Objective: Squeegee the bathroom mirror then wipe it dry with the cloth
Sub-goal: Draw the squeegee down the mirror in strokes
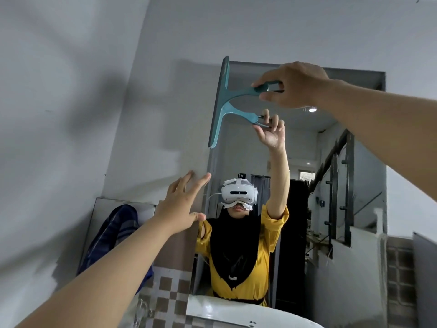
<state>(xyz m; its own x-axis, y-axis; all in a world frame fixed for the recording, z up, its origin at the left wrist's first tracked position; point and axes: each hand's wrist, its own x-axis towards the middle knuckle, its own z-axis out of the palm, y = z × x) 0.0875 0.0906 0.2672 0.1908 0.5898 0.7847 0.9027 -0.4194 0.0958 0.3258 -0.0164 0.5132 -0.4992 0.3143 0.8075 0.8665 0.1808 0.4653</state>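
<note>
my right hand (293,85) grips the squeegee (227,100) handle, blade upright at the mirror (295,143) top-left edge to start a pass; my left hand (182,204), fingers spread, steadies me against the wall (71,114).

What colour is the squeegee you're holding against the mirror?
Teal, blade holder and handle alike; the squeegee shows clearly in the head view, held by the right hand.

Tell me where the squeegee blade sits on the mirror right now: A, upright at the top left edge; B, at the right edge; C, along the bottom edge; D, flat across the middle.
A: the squeegee blade stands upright against the mirror's upper left edge, with the right hand gripping its handle.
</note>
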